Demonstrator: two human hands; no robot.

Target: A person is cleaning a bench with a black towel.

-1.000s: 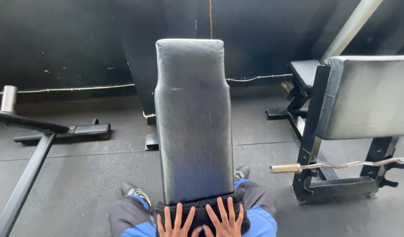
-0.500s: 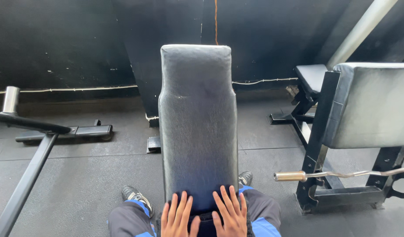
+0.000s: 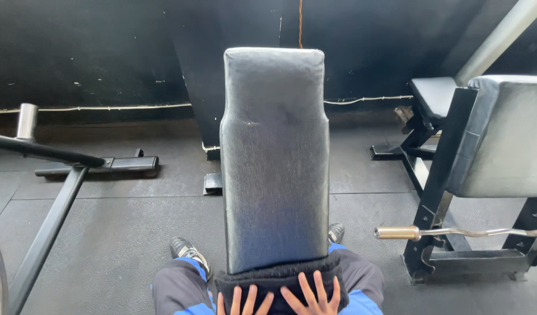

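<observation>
A long black padded gym bench (image 3: 274, 157) stretches away from me in the middle of the view. A dark towel (image 3: 278, 277) lies over its near end. My left hand (image 3: 243, 302) and my right hand (image 3: 314, 296) rest flat on the towel side by side, fingers spread, holding nothing. My knees in dark trousers with blue trim flank the bench, and my shoes (image 3: 188, 249) stand on the rubber floor.
Another padded bench on a black frame (image 3: 501, 140) stands at the right, with a curl bar end (image 3: 396, 233) sticking out toward me. A black metal frame with a chrome post (image 3: 52, 157) is at the left. A dark wall runs behind.
The view has tilted up slightly, so my hands sit lower in the frame. They stay flat on the towel.
</observation>
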